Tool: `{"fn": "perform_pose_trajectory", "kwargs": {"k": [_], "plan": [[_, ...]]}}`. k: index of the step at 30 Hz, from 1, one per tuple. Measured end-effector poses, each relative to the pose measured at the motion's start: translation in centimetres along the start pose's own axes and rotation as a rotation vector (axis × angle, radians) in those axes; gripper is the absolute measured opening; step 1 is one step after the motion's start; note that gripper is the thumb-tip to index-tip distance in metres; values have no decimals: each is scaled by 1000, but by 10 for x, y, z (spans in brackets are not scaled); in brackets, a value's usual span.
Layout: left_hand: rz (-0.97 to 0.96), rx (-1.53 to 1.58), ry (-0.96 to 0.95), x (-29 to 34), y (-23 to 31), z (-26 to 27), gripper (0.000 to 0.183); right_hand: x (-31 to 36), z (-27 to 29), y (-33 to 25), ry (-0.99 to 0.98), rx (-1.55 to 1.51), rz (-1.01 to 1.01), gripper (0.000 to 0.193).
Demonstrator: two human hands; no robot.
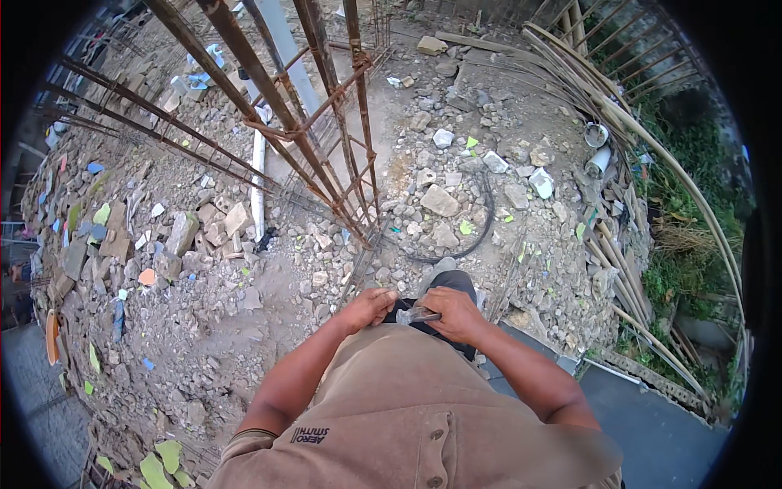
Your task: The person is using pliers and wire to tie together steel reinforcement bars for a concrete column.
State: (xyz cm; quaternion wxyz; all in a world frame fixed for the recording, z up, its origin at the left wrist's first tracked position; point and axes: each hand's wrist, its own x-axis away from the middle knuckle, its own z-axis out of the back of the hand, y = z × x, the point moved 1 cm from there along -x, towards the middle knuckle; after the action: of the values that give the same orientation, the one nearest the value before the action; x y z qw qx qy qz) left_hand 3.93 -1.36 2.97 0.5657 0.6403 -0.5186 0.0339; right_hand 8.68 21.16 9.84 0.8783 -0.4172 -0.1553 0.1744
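My right hand (454, 314) is closed around a grey metal hand tool (417, 314) in front of my waist. The tool's broad end points left, toward my other hand; its exact kind is hard to make out. Just beside it, my left hand (371, 310) has its fingers pinched together near dark cloth, and whatever they hold is hidden. Beyond both hands rises a column cage of rusty rebar (322, 155), its bars bound by bent stirrups. A loop of black wire (489, 213) lies on the rubble ahead of my feet.
Broken stones (440, 200) and tile pieces cover the ground. A white pipe (258, 183) lies left of the cage, and more rebar (163, 118) slants in from the left. Long bamboo poles (676, 171) curve along the right edge by green plants. A grey slab (652, 424) is at lower right.
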Motion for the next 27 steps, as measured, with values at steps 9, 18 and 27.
{"fn": "perform_pose_trajectory", "kwargs": {"k": [9,18,27], "plan": [[-189,-880,-149,-50,35,-15,32,8,25,81,29,-93,-328,21],[-132,-820,164,-139,73,-57,27,40,129,176,255,-116,-460,47],[41,294,1141,-50,7,81,18,144,233,359,-237,76,-962,34]]}}
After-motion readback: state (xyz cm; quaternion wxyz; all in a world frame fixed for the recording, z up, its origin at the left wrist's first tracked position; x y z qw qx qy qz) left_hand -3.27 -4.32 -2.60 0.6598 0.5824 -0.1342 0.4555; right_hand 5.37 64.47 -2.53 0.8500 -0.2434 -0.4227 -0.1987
